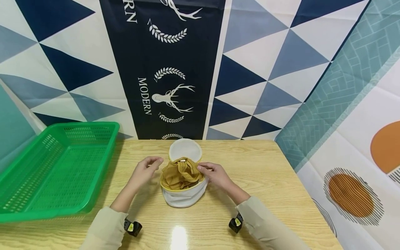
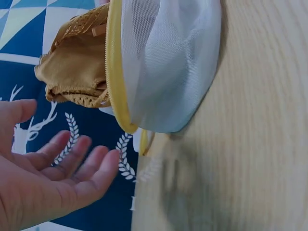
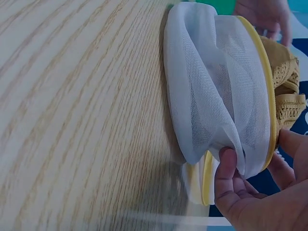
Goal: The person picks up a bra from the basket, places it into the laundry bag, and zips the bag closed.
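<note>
A soft white mesh bag (image 1: 184, 198) sits on the wooden table (image 1: 250, 166), and it is the middle of our clock. Its mouth has a yellow zip edge (image 2: 114, 67). Bunched-up brown cloth (image 1: 175, 177) with lacy bits fills the mouth and pokes up over the edge. At 12 o'clock, right by the mouth, is a round white flap (image 1: 185, 149) with a yellow rim.

The right hand (image 1: 217, 176) is at 3 o'clock and pinches the side of the bag. I can't tell if its thumb touches the brown cloth too. The left hand (image 1: 146, 169) is at 10 o'clock, near the bag but not touching it. Its fingers are loose and a bit spread.

The light sleeves come in at 8 o'clock (image 1: 104, 225) and 4 o'clock (image 1: 265, 217). A big green basket (image 1: 68, 173) full of little holes is at 9 o'clock. Behind, at 12 o'clock, the wall cloth (image 1: 256, 66) shows triangles and white deer.
</note>
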Tool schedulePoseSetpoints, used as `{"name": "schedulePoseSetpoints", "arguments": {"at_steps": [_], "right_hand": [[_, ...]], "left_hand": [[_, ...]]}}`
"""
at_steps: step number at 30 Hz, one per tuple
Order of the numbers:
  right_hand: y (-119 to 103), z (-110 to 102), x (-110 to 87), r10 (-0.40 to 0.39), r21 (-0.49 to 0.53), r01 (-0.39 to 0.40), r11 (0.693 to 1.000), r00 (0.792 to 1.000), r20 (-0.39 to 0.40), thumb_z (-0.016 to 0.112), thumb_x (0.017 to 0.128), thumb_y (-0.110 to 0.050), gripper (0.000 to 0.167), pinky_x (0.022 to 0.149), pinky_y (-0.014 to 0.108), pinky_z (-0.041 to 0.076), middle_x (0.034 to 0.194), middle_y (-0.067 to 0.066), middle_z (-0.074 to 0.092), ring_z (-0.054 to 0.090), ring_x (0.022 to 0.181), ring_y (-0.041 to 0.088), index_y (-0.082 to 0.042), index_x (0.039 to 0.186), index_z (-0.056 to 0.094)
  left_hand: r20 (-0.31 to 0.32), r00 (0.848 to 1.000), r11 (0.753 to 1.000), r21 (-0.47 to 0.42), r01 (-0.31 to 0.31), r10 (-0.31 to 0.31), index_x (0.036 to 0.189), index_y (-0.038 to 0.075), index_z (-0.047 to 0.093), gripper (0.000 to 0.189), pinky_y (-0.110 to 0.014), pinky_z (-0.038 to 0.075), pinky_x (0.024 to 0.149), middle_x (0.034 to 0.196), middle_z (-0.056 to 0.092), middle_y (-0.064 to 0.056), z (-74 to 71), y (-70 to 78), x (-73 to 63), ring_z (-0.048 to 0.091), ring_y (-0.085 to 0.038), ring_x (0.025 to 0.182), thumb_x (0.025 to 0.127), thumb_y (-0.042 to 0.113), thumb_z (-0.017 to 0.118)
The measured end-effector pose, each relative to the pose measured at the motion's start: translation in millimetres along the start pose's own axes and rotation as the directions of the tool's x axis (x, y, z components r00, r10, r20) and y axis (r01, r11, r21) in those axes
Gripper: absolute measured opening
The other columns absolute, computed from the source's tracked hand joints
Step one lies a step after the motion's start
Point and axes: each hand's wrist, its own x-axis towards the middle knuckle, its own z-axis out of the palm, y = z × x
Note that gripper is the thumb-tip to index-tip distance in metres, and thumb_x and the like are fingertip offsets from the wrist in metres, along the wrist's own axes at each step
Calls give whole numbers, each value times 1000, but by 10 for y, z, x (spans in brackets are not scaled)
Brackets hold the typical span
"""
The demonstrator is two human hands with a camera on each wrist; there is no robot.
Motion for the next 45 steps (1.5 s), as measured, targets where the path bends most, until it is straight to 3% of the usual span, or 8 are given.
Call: {"name": "schedulePoseSetpoints", "arguments": {"at_steps": [5, 12, 17, 23, 32, 37, 42, 45], "right_hand": [[-32, -8, -31, -8, 8, 8, 1000, 1000, 1, 57, 93, -18, 34, 71, 49, 53, 126, 20, 58, 59, 76, 14, 1, 122, 60], [27, -14, 7, -15, 2, 15, 1000, 999, 32, 56, 94, -17, 35, 72, 52, 52, 123, 22, 59, 55, 72, 12, 1, 124, 58], [164, -7, 94, -22, 6, 22, 1000, 999, 32, 57, 94, -20, 36, 71, 50, 53, 122, 21, 60, 57, 77, 13, -1, 125, 58], [359, 12, 199, -14, 18, 13, 1000, 1000, 5, 60, 92, -26, 38, 64, 38, 54, 122, 17, 61, 58, 80, 11, -6, 124, 60], [366, 25, 190, -14, 13, 14, 1000, 1000, -8, 59, 92, -26, 35, 64, 35, 54, 122, 15, 60, 57, 77, 10, -7, 122, 62], [341, 54, 197, 32, 51, -29, 998, 998, -54, 53, 94, -38, 42, 63, 30, 53, 119, 14, 63, 61, 77, 12, -6, 118, 64], [344, 77, 219, 45, 6, -45, 999, 996, -78, 58, 92, -37, 35, 64, 27, 51, 121, 9, 63, 61, 91, 15, -12, 114, 67], [347, 82, 232, 30, -24, -32, 999, 996, -81, 63, 89, -33, 30, 72, 27, 51, 122, 7, 63, 59, 103, 17, -15, 113, 68]], "left_hand": [[100, 988, 990, -64, 126, -119, 131, 1, 46, 58, -41, 55, 80, 130, 48, -21, 13, -85, -7, 56, -35, 110, 93, 44, 54], [156, 979, 978, -141, 156, -134, 129, 0, 46, 55, -39, 57, 73, 131, 48, -21, 88, -126, -2, 63, -25, 97, 93, 41, 54], [144, 980, 974, -161, 160, -137, 128, 0, 48, 52, -38, 57, 75, 128, 50, -19, 124, -106, -4, 62, -21, 93, 93, 38, 56], [115, 987, 972, -194, 132, -111, 130, -2, 47, 50, -36, 57, 74, 126, 47, -20, 172, -105, 2, 61, -17, 88, 91, 26, 60], [53, 995, 971, -218, 94, -84, 127, -4, 49, 48, -33, 57, 71, 129, 45, -22, 241, -140, 18, 61, -13, 80, 87, 17, 66], [27, 997, 976, -200, 83, -79, 124, -4, 53, 45, -30, 57, 68, 127, 49, -22, 253, -148, 11, 61, -11, 80, 86, 16, 67], [12, 998, 981, -179, 70, -69, 119, -2, 57, 39, -29, 56, 68, 120, 54, -21, 273, -163, 16, 61, -11, 84, 86, 16, 67], [18, 997, 981, -177, 80, -78, 117, -1, 59, 34, -29, 56, 69, 119, 55, -20, 272, -152, 25, 61, -12, 85, 88, 17, 64]]}}
